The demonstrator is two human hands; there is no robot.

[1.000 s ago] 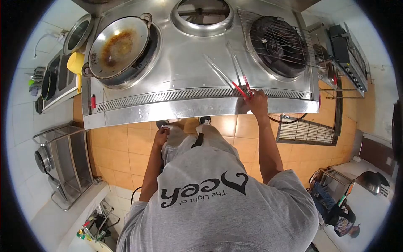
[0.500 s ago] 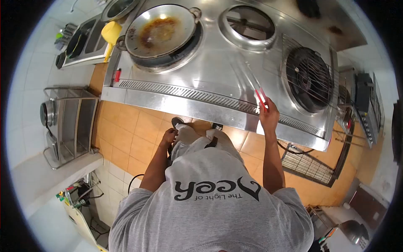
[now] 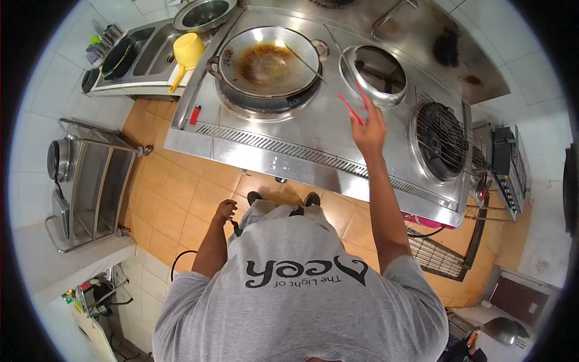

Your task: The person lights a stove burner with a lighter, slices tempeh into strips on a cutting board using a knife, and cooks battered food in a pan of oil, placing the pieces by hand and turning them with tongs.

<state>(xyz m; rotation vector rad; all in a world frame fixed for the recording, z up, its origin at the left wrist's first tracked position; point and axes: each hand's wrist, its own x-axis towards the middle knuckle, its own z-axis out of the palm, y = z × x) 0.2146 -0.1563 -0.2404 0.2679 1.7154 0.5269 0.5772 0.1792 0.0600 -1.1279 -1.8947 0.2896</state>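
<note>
My right hand [image 3: 369, 134] is closed around the red handles of a pair of long metal tongs [image 3: 348, 108]. The two thin arms of the tongs are spread in a V. One arm reaches over the wok [image 3: 241, 83], its tip above the inside. The other arm passes beside the round metal ring [image 3: 395, 99] on the stove. Brown residue [image 3: 265, 59] marks the wok's inner bottom. My left hand [image 3: 226, 210] hangs by my left side over the tiled floor, fingers loosely bent and apart, holding nothing I can see.
The steel stove top [image 3: 289, 130] has a slotted strip along its front. A red lighter-like object [image 3: 195, 115] lies at its left corner. A wire rack [image 3: 443, 136] covers the right burner. Left are a yellow dipper [image 3: 189, 50], a sink [image 3: 155, 55] and a metal trolley [image 3: 99, 181].
My right hand has moved forward and slightly left over the stove. The tongs have spread apart, one arm now over the wok. My left hand is slightly lower and farther left in view.
</note>
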